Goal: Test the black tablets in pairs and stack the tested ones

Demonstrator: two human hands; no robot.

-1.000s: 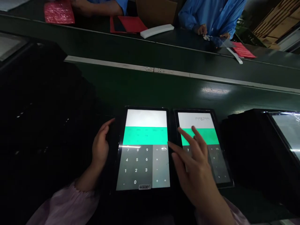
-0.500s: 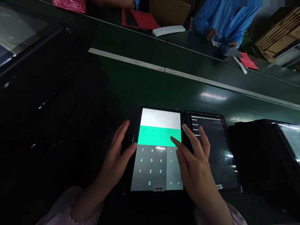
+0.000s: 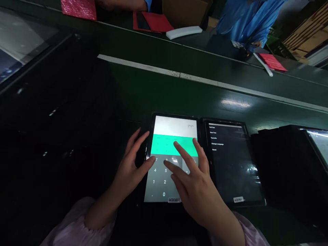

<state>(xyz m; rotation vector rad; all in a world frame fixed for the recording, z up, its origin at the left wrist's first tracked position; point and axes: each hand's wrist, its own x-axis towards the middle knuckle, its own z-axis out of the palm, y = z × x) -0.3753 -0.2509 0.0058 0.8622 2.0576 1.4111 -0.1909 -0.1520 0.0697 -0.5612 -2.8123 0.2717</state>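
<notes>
A tablet (image 3: pixel 159 186) lies flat before me, its screen lit with a calculator: white display strip, green function panel, grey number keys. The display holds a few characters at its right end. My right hand (image 3: pixel 194 181) is over the screen with fingers spread, the index fingertip at the 8 key. My left hand (image 3: pixel 133 164) rests along the tablet's left edge, thumb over the 7 key's corner and fingers apart. Close on the right lies a second tablet (image 3: pixel 233 171), showing a dark screen with a short text menu and a barcode sticker at its bottom.
Dark stacked devices (image 3: pixel 289 164) stand at the right, and a large dark screen (image 3: pixel 23 44) at the left. Beyond a pale strip (image 3: pixel 138 66), red pouches (image 3: pixel 157 23) and a white foam piece (image 3: pixel 183 32) lie on the far bench. A person in blue (image 3: pixel 251 20) is across.
My right hand has moved left and down over the screen, from the green panel to the number keys. Characters have appeared in the display strip. My left thumb has shifted slightly onto the screen.
</notes>
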